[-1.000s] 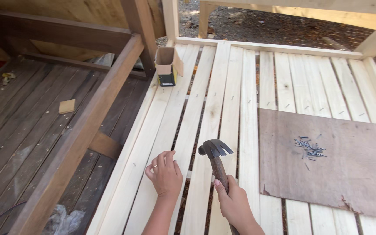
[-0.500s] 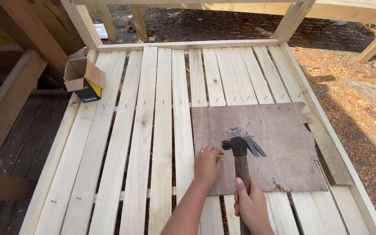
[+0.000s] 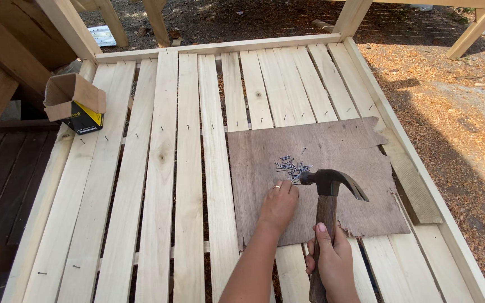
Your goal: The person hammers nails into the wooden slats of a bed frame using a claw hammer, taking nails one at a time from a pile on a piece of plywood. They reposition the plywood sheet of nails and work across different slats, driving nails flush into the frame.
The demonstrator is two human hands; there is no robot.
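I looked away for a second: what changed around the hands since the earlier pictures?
The left hand moved from the bare slats to the nail pile on the brown board. The right hand still grips the hammer, which came along. The cardboard box stayed put.

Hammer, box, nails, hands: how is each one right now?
Hammer: upright in the right hand, head over the brown sheet.
Left hand: fingertips at the nails.
Nails: loose pile on the sheet.
Box: flaps open, on the left slats.
Sheet: flat, edges torn.
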